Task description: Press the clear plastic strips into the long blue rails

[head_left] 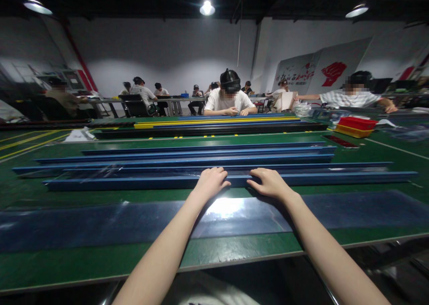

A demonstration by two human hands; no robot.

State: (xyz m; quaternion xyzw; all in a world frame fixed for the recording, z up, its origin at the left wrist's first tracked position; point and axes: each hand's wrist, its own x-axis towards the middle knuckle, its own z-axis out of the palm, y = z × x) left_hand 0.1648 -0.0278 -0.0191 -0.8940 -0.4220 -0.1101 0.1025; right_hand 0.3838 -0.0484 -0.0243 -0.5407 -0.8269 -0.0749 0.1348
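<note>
Tabletop (204,253): spread with blue rails (284,159)
Clear strip (351,210): laid along the near edge
Nearest rail (335,179): set just beyond that strip
Red bin (357,123): seen above a yellow bin (351,132), contents not discernible
Left hand (211,180), right hand (268,182): fingers curled over the nearest rail; whether gripped cannot be told

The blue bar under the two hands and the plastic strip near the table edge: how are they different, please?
The blue bar looks opaque, while the plastic strip is see-through and shiny. The blue bar shows a raised front side; the plastic strip lies flat. The left hand and right hand are at the blue bar, their fingers off the plastic strip. Both are long.
</note>
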